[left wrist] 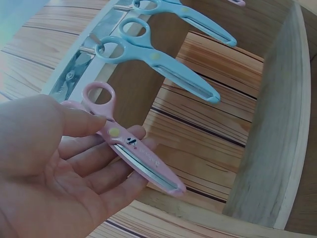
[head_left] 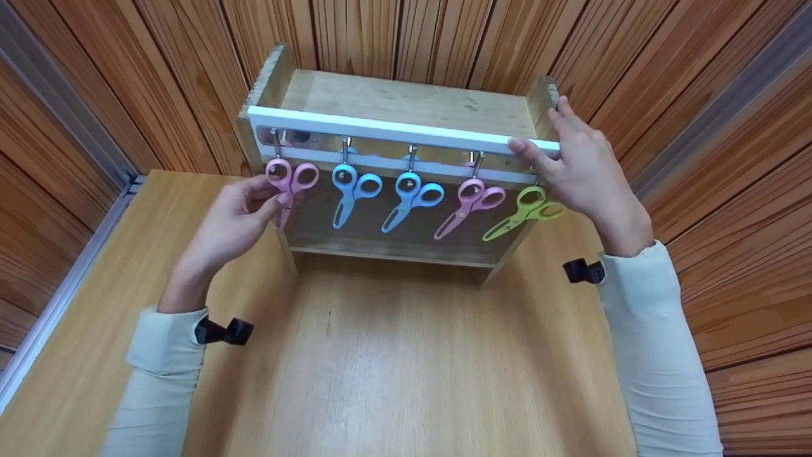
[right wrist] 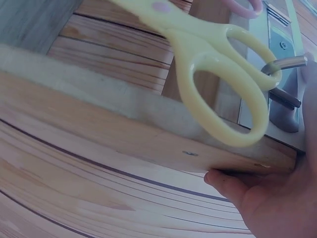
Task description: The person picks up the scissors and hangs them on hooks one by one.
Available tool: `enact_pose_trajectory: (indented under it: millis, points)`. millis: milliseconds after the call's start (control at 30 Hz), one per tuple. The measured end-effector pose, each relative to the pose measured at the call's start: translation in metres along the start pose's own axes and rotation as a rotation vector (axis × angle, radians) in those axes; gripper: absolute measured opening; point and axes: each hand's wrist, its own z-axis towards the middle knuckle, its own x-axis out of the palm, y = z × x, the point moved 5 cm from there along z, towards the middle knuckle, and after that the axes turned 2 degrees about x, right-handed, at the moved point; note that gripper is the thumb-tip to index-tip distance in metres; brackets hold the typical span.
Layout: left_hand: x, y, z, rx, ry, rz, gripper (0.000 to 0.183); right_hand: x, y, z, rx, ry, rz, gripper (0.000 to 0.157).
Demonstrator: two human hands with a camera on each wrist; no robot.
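My left hand point(head_left: 231, 219) pinches a pair of pink scissors point(left wrist: 148, 166) between thumb and fingers, just below the finger loops. Those scissors are at the leftmost hook of the white-edged rail point(head_left: 393, 127), blades pointing down. My right hand point(head_left: 590, 171) grips the right end of the wooden rack point(head_left: 406, 95), thumb over the rail and fingers along the outer side. Two blue scissors point(head_left: 346, 197), a second pink pair point(head_left: 468, 206) and a yellow-green pair point(right wrist: 198, 42) hang from the other hooks. The yellow-green loops hang close to my right hand.
The rack stands on a wooden table point(head_left: 380, 368), against a wood-plank wall point(head_left: 431, 38). A lower crossbar point(head_left: 393, 257) joins its side panels. A metal rail point(head_left: 57, 336) runs along the table's left edge. A small black device is strapped at each sleeve cuff.
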Motion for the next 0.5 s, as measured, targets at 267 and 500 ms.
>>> enact_pose_trajectory:
  millis: [267,500]
  points:
    - [-0.003,0.005,-0.005,-0.041,-0.034,0.028,0.039,0.001,0.0,0.0,-0.019,-0.026,0.064,0.102]
    - [-0.009,0.012,-0.015,-0.065,-0.064,0.056,0.042,0.003,-0.012,-0.007,-0.027,-0.061,0.254,0.089]
